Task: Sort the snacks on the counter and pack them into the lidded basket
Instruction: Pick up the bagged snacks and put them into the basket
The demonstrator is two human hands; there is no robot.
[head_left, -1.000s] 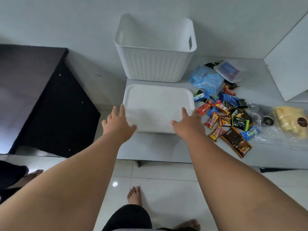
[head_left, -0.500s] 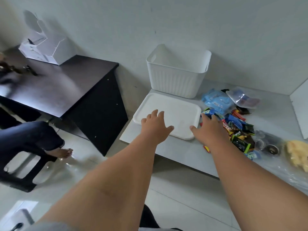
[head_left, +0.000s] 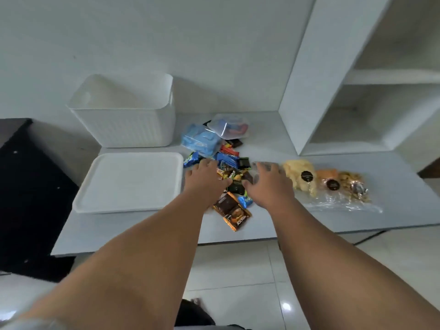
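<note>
— While both arms are stretched over the counter (head_left: pixel 142 231), what is held?

— Nothing can be made out in the left hand (head_left: pixel 204 178). It is laid palm down at twelve o'clock on the snack pile (head_left: pixel 234 179), fingers spread and nearly straight. The right hand (head_left: pixel 267 185), just beside it at one o'clock, is spread likewise, with its fingertips set against a clear wrapper (head_left: pixel 255 170). Whether that wrapper is gripped cannot be told, since the view is blurred there.

— What is found nearest?

— Two brown sachets (head_left: pixel 232 210) are seen at the near edge of the pile, between the forearms. Beyond the hands, small wrapped bars (head_left: pixel 228 152), a blue pack (head_left: pixel 200 139) and a clear bag (head_left: pixel 229 126) are heaped together. At two o'clock, clear bags of loose snacks (head_left: pixel 301 177) are laid in a row, apart from the pile.

— And the basket?

— Its lid (head_left: pixel 128 182) is laid flat at eleven o'clock, just beside the pile. Farther off at eleven, the basket (head_left: pixel 123 127) is stood open against the wall (head_left: pixel 214 55). Its floor is hidden from this angle.

— How much is judged done?

— Little. The lid is off, but no snack is seen packed, and the pile looks unsorted. Sorting, packing and closing are all judged to be left.
</note>
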